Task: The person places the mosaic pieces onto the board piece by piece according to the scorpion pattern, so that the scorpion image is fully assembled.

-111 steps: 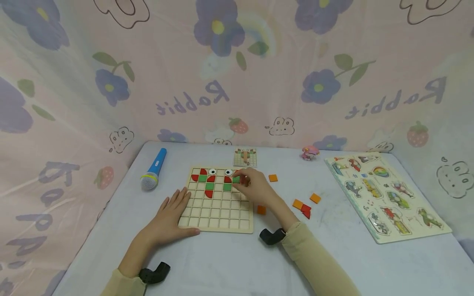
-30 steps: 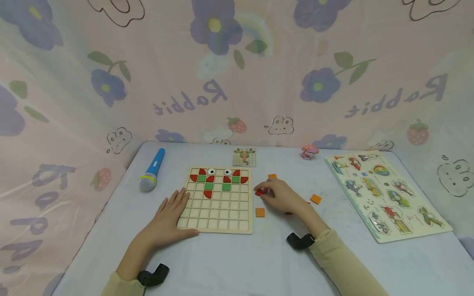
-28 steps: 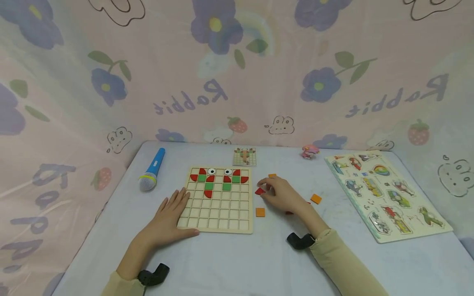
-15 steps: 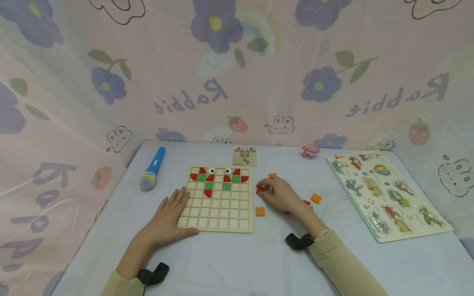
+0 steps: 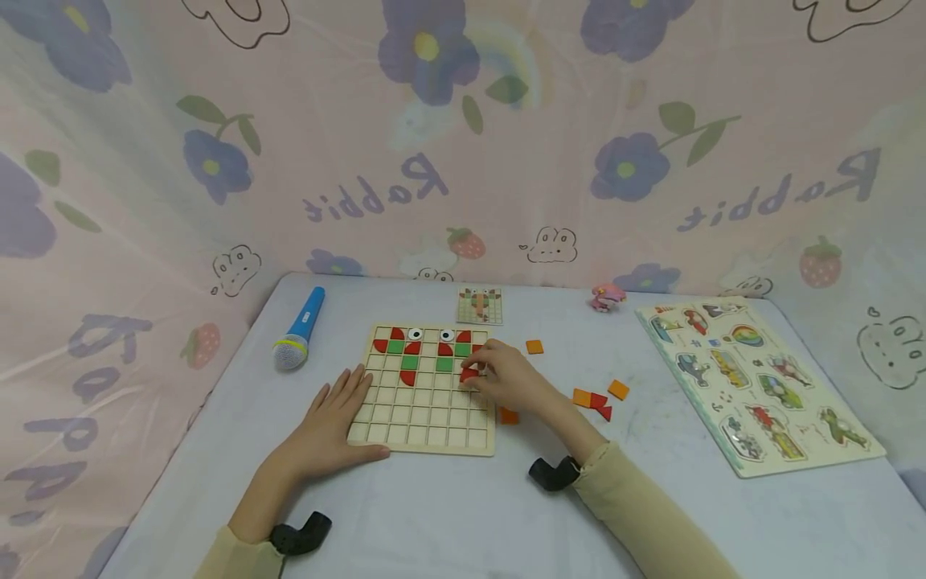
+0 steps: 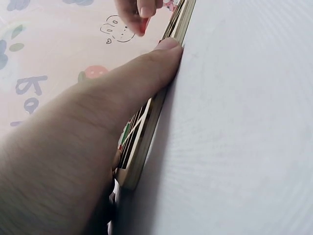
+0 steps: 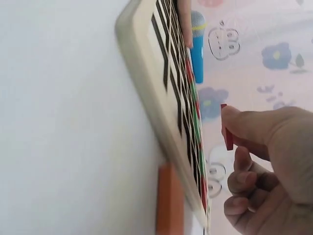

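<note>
While left hand (image 5: 325, 434) rests, right hand (image 5: 514, 378) pinches tile (image 7: 228, 138) (red).

Before you lies the board (image 5: 422, 420), card (image 5: 480, 306) behind it, microphone (image 5: 299, 330) to its left, loose tiles (image 5: 582, 397) then puzzle (image 5: 756, 384) right.

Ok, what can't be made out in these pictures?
Head: some right-side squares of the board, covered by the right hand.
Head: finer pattern of the card, too small.
Head, right wrist: full shape of the red piece, partly covered by that hand.
Left wrist: much of the board, behind the left hand.
Right wrist: the rest of an orange tile, cut off by the bottom edge.
</note>
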`<state>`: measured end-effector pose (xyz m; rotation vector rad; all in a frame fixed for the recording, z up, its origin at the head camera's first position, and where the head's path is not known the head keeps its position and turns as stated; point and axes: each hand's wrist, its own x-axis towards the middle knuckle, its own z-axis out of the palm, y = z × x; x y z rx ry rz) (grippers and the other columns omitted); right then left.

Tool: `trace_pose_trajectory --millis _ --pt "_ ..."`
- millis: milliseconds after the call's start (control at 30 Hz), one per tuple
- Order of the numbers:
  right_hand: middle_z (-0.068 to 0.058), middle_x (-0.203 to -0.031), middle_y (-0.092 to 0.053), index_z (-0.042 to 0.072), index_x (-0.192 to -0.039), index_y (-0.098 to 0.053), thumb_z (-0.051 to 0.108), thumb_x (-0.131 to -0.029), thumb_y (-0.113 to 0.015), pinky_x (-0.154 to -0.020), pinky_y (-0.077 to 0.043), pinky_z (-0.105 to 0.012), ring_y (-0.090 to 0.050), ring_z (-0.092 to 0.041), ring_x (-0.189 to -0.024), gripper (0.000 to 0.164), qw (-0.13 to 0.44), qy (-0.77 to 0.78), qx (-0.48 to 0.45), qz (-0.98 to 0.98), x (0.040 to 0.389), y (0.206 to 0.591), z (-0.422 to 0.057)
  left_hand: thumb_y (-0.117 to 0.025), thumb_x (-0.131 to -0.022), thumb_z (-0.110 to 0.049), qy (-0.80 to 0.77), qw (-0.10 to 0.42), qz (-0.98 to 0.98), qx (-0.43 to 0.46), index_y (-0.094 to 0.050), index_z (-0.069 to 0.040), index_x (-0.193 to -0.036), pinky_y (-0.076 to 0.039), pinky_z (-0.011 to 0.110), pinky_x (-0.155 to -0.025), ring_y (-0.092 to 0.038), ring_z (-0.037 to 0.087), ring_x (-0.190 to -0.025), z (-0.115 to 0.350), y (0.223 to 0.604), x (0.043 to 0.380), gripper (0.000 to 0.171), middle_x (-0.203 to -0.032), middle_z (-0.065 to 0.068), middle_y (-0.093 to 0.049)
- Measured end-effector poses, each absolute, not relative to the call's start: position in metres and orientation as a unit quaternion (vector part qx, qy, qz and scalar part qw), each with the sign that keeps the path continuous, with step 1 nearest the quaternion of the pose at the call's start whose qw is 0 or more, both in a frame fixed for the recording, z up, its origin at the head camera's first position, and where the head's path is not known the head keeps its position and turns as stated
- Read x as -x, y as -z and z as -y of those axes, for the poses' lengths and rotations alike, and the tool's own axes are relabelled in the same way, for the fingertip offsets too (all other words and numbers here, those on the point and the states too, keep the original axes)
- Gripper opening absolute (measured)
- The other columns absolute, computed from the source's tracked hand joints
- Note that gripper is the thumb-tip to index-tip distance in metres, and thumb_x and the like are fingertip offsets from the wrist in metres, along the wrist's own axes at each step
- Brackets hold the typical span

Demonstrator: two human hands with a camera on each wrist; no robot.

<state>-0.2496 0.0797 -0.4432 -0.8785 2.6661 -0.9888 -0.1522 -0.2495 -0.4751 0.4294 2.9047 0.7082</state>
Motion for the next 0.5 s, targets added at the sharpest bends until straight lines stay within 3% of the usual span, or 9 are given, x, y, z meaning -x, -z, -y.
trace_pose_trajectory --millis 233,500 --pt "-0.004 -0.109 -0.066 0.011 -0.120 -0.079 0.021 -0.098 -0.078 -0.082 -0.051 -0.032 -0.057 -0.016 -0.095 0.024 0.088 0.323 0.324 -0.885 0.250 0.452 -0.051 -0.075 -0.082 -0.075 -0.230 0.069 -0.960 -0.141 -0.022 -0.004 -0.169 -0.005 0.066 -0.129 -0.005 0.040 -0.165 0.250 0.478 0.154 0.125 -0.178 0.016 -0.010" --pt "-0.001 -0.105 -0.061 0.012 -0.126 -0.076 0.021 -0.099 -0.077 -0.077 -0.046 -0.030 -0.051 -0.015 -0.089 0.028 0.078 0.336 0.318 -0.883 0.248 0.464 -0.047 -0.075 -0.082 -0.075 -0.228 0.066 -0.962 -0.138 -0.022 -0.003 -0.169 -0.006 0.065 -0.129 -0.006 0.040 -0.164 0.250 0.476 0.152 0.124 -0.178 0.016 -0.011"
